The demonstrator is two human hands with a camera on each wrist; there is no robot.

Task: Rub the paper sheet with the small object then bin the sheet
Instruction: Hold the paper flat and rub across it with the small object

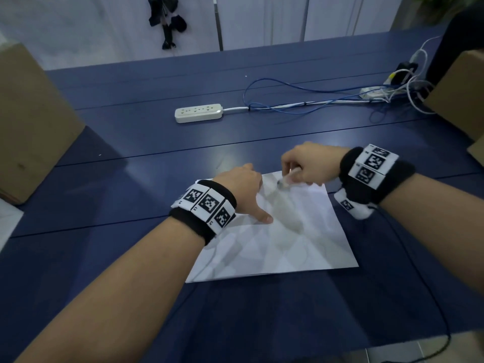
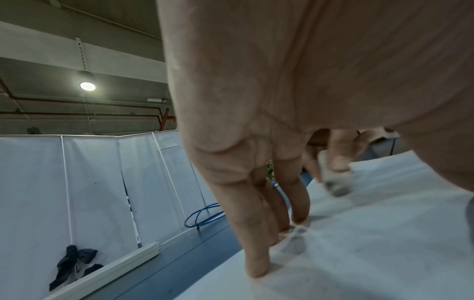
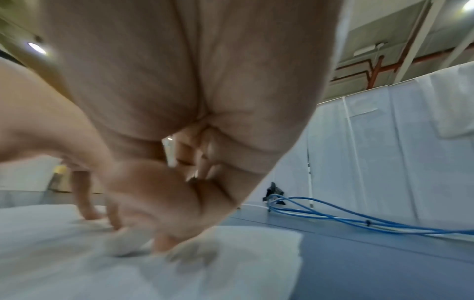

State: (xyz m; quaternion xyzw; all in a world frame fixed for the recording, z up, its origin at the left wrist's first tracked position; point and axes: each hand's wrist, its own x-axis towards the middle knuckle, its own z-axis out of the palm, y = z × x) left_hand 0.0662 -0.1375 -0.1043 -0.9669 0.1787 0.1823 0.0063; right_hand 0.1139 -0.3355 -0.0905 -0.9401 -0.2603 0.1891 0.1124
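A white paper sheet (image 1: 288, 242) lies flat on the blue table (image 1: 131, 142), near its front edge. My left hand (image 1: 243, 195) rests on the sheet's far left part with straight fingers (image 2: 259, 261) pressing down on the paper (image 2: 384, 233). My right hand (image 1: 306, 166) hovers over the sheet's far edge and pinches a small whitish object (image 1: 284, 182), whose greyish tip touches the paper. That object (image 2: 336, 184) is blurred in the left wrist view. In the right wrist view the curled fingers (image 3: 164, 205) hold the object (image 3: 125, 243) against the sheet (image 3: 231, 263).
A white power strip (image 1: 198, 113) lies farther back on the table, with blue cables (image 1: 301, 100) running right to a tangle of plugs (image 1: 400, 79). Cardboard boxes stand at the left (image 1: 34, 121) and right (image 1: 461, 93) edges. White partitions (image 1: 262, 19) close the back.
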